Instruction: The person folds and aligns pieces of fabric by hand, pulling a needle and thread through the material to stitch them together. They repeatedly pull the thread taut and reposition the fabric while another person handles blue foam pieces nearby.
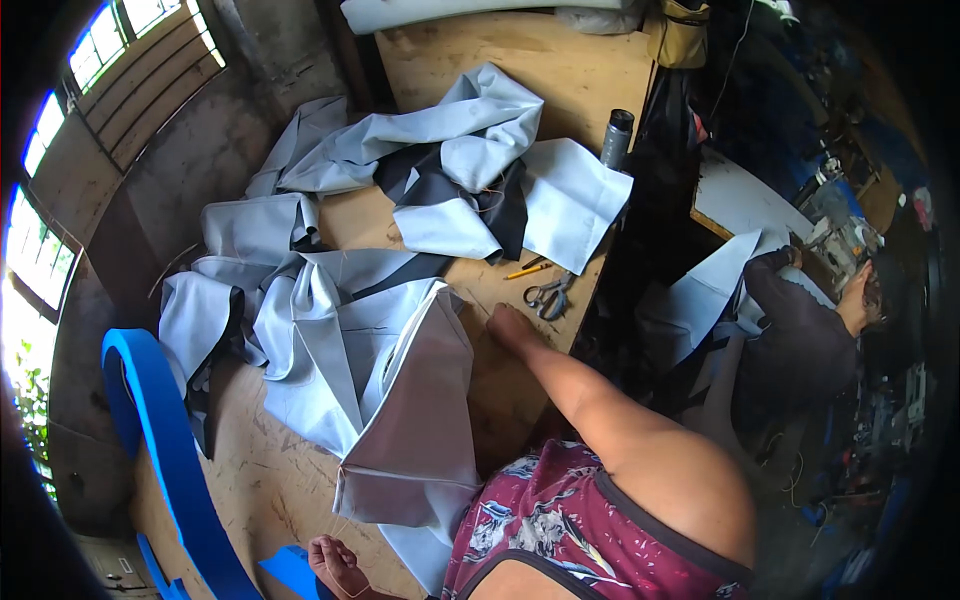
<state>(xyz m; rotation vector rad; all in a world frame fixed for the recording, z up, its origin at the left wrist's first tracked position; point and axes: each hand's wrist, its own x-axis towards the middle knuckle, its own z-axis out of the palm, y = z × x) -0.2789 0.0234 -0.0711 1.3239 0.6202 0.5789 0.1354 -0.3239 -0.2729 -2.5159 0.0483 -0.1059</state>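
Note:
My left hand is at the bottom edge, beside the near end of the sewn grey fabric piece. Its fingers are curled together; a fine thread seems to hang nearby, but I cannot make out what they hold. My right hand rests closed on the wooden table, its fingertips hidden beneath it. Just beyond it lie dark-handled scissors and a yellow pencil-like tool. The fabric piece stands folded between my hands, with a pale edge along its upper side.
More grey and black fabric is heaped across the table's far side. A dark cylinder stands at the far right corner. A blue foam-like strip curves along the left edge. To the right, another person sits at a sewing machine.

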